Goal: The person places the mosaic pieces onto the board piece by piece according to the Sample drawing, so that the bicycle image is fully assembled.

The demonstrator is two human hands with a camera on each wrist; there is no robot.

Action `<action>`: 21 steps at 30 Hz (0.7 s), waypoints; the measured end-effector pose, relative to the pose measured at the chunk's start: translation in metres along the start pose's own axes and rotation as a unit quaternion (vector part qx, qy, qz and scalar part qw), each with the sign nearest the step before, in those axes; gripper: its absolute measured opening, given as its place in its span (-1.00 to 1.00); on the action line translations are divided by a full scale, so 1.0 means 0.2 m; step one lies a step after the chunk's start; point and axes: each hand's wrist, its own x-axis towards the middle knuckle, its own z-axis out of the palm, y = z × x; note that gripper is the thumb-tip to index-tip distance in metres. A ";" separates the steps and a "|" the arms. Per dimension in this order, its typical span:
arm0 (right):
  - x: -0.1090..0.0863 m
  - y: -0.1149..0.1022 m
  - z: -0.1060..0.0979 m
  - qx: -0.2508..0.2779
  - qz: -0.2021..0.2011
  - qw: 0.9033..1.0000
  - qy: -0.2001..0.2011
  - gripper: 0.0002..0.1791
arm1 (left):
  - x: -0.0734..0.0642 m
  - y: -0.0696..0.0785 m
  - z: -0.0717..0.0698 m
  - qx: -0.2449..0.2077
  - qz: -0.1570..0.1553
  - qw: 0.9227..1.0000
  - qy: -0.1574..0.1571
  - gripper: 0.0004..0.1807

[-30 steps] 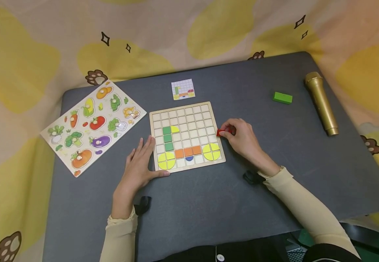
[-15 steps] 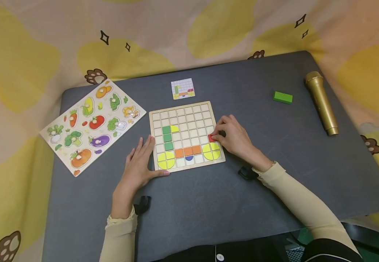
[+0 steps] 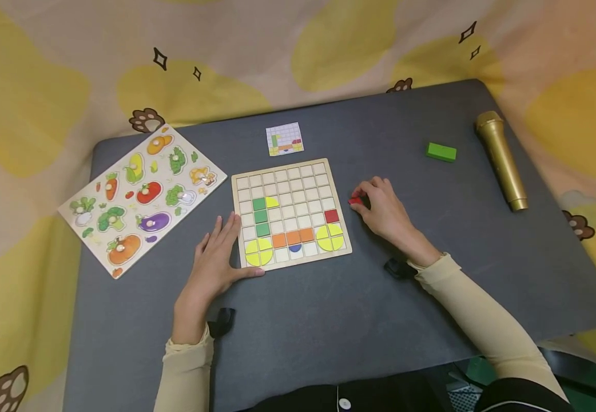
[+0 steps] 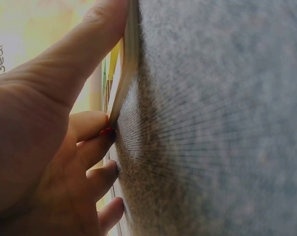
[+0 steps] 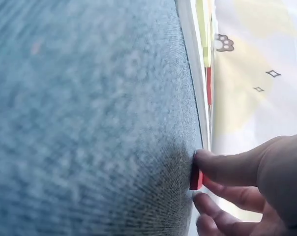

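Observation:
The wooden grid board (image 3: 289, 198) lies in the middle of the table. On it are green squares (image 3: 261, 216), orange squares (image 3: 293, 236), yellow round shapes (image 3: 330, 237), a blue half-round (image 3: 295, 248) and a red square (image 3: 331, 216). My left hand (image 3: 210, 260) rests along the board's left side, fingers straight, thumb at the bottom edge. Just right of the board, my right hand (image 3: 382, 210) pinches a small red piece (image 3: 355, 201). In the right wrist view this red block (image 5: 195, 178) sits low at the table, between thumb and fingers.
Behind the board lies a small pattern card (image 3: 285, 139). A vegetable puzzle board (image 3: 174, 163) sits at the left. Farther right are a green block (image 3: 441, 152) and a gold microphone (image 3: 502, 162) near the table's edge.
My right hand first brought a red square onto the board's right column and let it go. It has since moved back right, to another red piece. The left hand stays put.

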 end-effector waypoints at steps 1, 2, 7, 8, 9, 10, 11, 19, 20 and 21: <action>0.00 0.00 0.00 0.005 0.001 1.000 -0.005 -0.80 | 0.00 0.00 0.00 0.001 0.000 1.000 0.000 0.44; 0.00 0.01 0.00 0.009 0.001 1.000 -0.010 -0.83 | 0.00 0.00 0.00 0.001 0.000 1.000 0.001 0.44; 0.01 -0.02 0.02 0.049 -0.025 0.998 -0.015 -0.85 | 0.00 -0.01 0.00 -0.001 -0.002 1.000 0.002 0.45; 0.00 -0.03 0.02 0.055 -0.034 0.998 -0.011 -0.83 | 0.00 -0.01 0.00 -0.002 -0.002 1.000 0.002 0.45; 0.00 -0.04 0.02 0.061 -0.045 0.997 -0.006 -0.82 | 0.00 -0.01 0.00 -0.002 -0.001 1.000 0.002 0.46; 0.00 -0.05 0.03 0.068 -0.055 0.996 0.001 -0.81 | 0.00 -0.01 0.00 -0.003 -0.001 1.000 0.002 0.46; 0.00 -0.06 0.03 0.076 -0.063 0.995 0.007 -0.82 | 0.00 -0.01 0.00 -0.004 -0.001 1.000 0.002 0.46; 0.01 -0.16 0.08 0.118 -0.086 0.989 -0.003 -0.92 | 0.00 -0.01 0.00 0.000 -0.003 1.000 0.001 0.47; 0.01 -0.17 0.08 0.119 -0.084 0.989 -0.007 -0.92 | 0.00 -0.01 0.00 0.000 -0.003 1.000 0.001 0.47; 0.02 -0.18 0.09 0.118 -0.082 0.990 -0.009 -0.93 | 0.00 -0.01 0.00 0.000 -0.003 1.000 0.001 0.47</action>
